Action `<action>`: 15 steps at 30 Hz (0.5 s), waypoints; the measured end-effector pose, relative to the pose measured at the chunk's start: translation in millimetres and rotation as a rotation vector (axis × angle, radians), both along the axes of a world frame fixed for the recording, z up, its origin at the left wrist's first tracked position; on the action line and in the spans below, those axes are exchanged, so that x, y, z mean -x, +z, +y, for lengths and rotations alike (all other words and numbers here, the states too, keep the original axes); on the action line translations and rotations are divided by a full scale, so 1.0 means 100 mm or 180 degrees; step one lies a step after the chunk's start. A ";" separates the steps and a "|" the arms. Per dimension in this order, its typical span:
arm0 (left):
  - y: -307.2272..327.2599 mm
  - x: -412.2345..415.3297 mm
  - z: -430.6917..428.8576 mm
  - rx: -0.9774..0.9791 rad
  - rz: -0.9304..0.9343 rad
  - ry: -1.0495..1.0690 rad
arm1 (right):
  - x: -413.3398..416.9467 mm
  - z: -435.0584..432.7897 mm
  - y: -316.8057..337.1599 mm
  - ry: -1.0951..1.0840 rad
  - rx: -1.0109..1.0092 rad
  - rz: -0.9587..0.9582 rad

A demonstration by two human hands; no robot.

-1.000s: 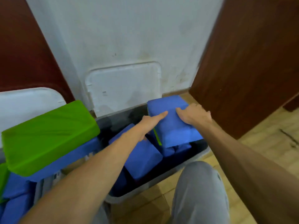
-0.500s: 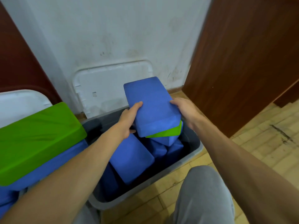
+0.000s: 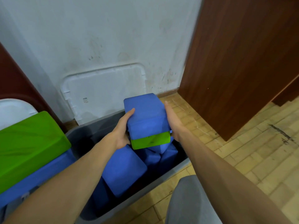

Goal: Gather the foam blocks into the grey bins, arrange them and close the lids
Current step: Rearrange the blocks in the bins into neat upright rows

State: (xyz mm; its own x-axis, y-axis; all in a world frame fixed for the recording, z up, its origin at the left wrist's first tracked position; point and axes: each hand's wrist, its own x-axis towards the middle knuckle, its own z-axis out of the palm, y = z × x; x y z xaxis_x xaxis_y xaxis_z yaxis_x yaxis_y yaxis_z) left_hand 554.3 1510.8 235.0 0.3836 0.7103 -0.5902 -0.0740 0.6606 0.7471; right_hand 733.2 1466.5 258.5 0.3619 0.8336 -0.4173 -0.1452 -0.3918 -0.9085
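A blue foam block (image 3: 145, 115) lies stacked on a green foam block (image 3: 150, 140), and both are held up above the grey bin (image 3: 178, 167). My left hand (image 3: 123, 128) grips the stack's left side, thumb on top of the blue block. My right hand (image 3: 172, 122) presses flat against the right side with straight fingers. Inside the bin lie several blue blocks (image 3: 124, 168), tilted and jumbled. At the left, a large green block (image 3: 29, 143) rests on a blue block (image 3: 37, 178) in another bin that is mostly hidden.
A white lid (image 3: 105, 92) leans against the wall behind the bin. Another white lid (image 3: 14, 110) stands at the far left. A brown wooden door (image 3: 242, 62) is on the right. My grey trouser knee (image 3: 187, 201) is beside the bin on the tiled floor.
Both hands took the blue block with the green one under it and lifted the stack out of the bin. The camera view shifted a little to the right.
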 end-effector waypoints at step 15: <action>0.08 0.10 -0.20 -0.0518 0.0300 0.0321 | 0.15 -0.22 -0.15 -0.0179 -0.0322 0.0339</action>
